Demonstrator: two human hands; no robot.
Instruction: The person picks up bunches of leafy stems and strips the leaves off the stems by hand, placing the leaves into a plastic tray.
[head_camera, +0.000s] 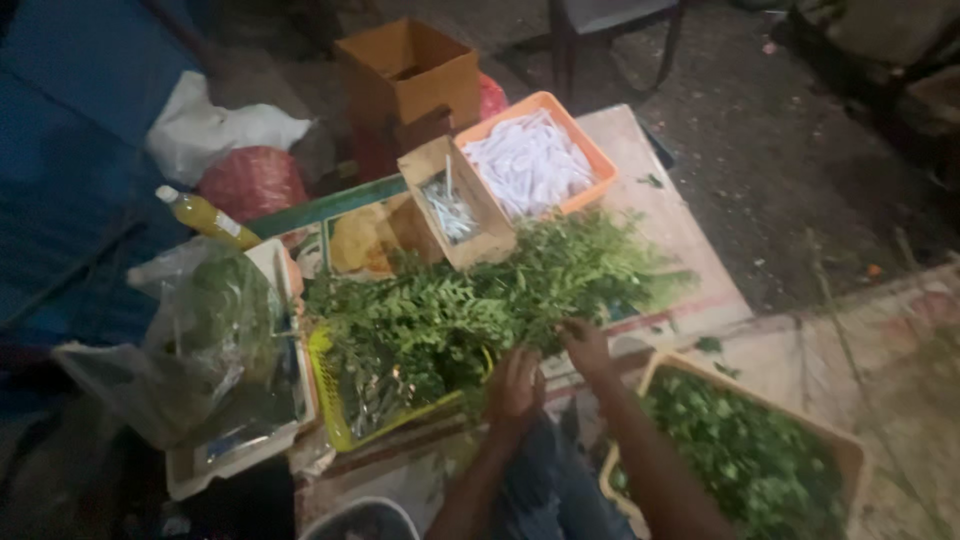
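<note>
One broad heap of leafy green sprigs (480, 300) covers the table's middle. At its five o'clock edge, the right hand (588, 345) curls its fingers into the stems; the left hand (515, 385), at six o'clock, rests half-closed against them.

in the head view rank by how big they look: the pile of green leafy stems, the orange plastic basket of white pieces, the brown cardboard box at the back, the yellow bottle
1. Pile of green leafy stems, at both hands.
2. and 3. Orange plastic basket and brown cardboard box look about alike; the box lies farther away, so no ranking.
4. Yellow bottle, smallest.
</note>
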